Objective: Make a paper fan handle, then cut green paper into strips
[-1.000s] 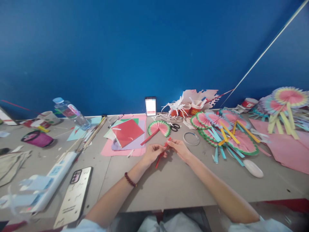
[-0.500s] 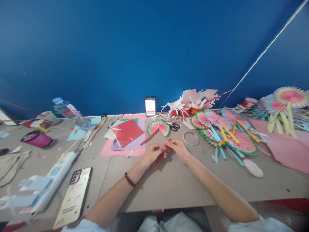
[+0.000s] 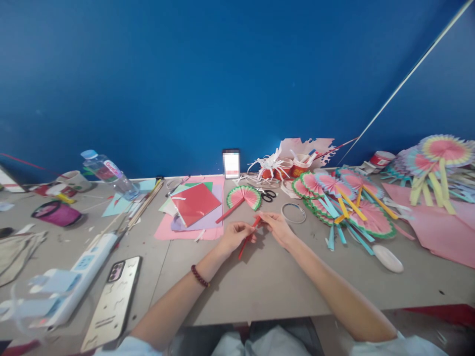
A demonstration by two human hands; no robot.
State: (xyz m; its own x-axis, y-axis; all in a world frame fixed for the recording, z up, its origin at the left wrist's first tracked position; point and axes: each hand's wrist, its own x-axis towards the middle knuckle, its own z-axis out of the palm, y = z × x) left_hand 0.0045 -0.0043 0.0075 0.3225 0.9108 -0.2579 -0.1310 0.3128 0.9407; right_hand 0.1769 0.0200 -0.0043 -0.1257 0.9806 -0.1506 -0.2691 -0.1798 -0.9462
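At a crowded gray table (image 3: 282,291), a person's left hand (image 3: 235,236) pinches a narrow red strip (image 3: 244,247), thumb and fingers clamped on its middle, while the right hand (image 3: 276,228) brings its fingertips together at the strip's upper end; whether they grip it cannot be told. At 12 o'clock from the strip lies a green-edged paper fan (image 3: 252,197); at 1 o'clock, black scissors (image 3: 268,196), with paper cups (image 3: 299,168) beyond. A wire ring (image 3: 304,214) at 2 o'clock sits between the right hand and a heap of fans (image 3: 371,217). Red paper (image 3: 198,205) and, farther off, a bottle (image 3: 115,173) occupy 10 o'clock; a phone (image 3: 113,301) lies at 8 o'clock.
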